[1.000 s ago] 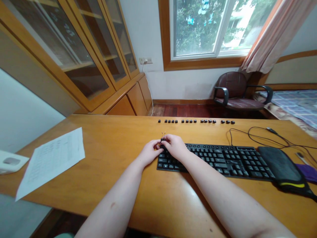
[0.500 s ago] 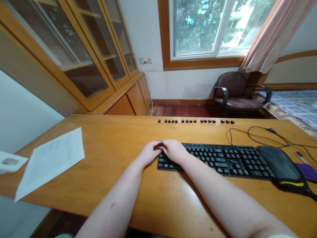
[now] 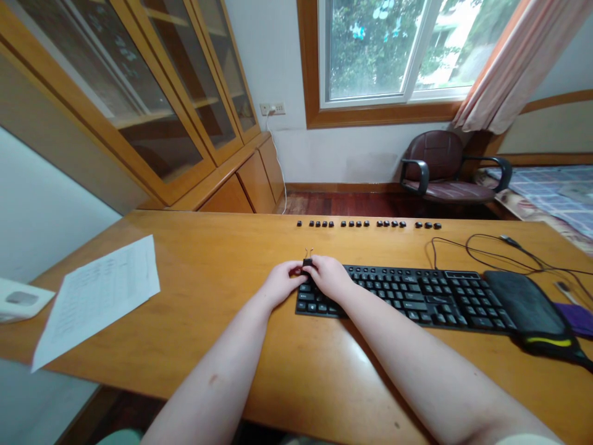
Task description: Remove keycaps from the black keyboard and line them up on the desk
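Observation:
A black keyboard [image 3: 417,296] lies on the wooden desk [image 3: 217,278]. Both hands meet at its far left corner. My right hand [image 3: 330,276] is closed in a pinch on a small black clip-like tool with thin wire handles [image 3: 307,258] that stands over the corner keys. My left hand [image 3: 281,281] has its fingers curled and touches the same tool from the left. A row of loose black keycaps [image 3: 368,224] is lined up along the desk's far edge.
A printed sheet of paper [image 3: 99,295] lies at the left, with a white device [image 3: 21,299] beyond it. A black pouch [image 3: 528,306], a purple item [image 3: 577,318] and a coiled cable [image 3: 491,250] sit to the right. An office chair [image 3: 440,170] stands behind the desk.
The wire-handled tool dipped down onto the corner keys half a second ago and now stands raised again. Both hands stayed at the keyboard's left corner.

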{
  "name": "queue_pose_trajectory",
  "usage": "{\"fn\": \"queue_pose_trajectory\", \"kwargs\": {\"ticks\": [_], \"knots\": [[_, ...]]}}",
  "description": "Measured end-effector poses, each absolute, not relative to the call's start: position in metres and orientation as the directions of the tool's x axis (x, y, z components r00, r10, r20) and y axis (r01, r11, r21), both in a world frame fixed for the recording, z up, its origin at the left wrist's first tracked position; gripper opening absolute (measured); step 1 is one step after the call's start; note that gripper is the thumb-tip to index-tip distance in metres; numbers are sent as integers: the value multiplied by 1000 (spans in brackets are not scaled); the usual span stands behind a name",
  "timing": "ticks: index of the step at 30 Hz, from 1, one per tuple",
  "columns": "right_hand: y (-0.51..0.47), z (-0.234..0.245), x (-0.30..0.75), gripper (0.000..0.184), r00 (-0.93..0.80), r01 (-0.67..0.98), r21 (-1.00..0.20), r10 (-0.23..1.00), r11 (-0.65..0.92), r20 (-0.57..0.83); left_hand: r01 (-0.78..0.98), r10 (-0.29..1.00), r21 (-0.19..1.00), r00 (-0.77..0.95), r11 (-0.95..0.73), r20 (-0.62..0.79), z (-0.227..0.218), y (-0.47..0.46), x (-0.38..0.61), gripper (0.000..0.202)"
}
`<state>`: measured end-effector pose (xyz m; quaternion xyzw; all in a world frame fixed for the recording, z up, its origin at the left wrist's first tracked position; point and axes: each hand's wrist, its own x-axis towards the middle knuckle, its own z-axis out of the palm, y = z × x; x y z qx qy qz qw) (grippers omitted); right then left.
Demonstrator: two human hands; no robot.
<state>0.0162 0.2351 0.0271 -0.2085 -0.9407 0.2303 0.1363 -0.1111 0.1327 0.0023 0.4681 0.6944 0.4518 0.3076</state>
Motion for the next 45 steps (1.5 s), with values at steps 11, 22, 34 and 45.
{"fn": "queue_pose_trajectory", "kwargs": {"ticks": [11,22,34,45], "knots": [[229,21,20,24,-910,210,-392,326,896,256,348,934,929,-357,127,6,7,133,-109,27],[234,30,14,23,-844,403,-498,522,768,121,313,925,940,-380,138,-10,-1,134,-109,33],[227,24,18,24,-875,256,-486,414,835,250,335,913,933,-407,132,17,3,133,-106,31],[247,18,19,20,-773,36,-904,585,426,245,326,819,944,-555,56,144,5,134,-102,30]]}}
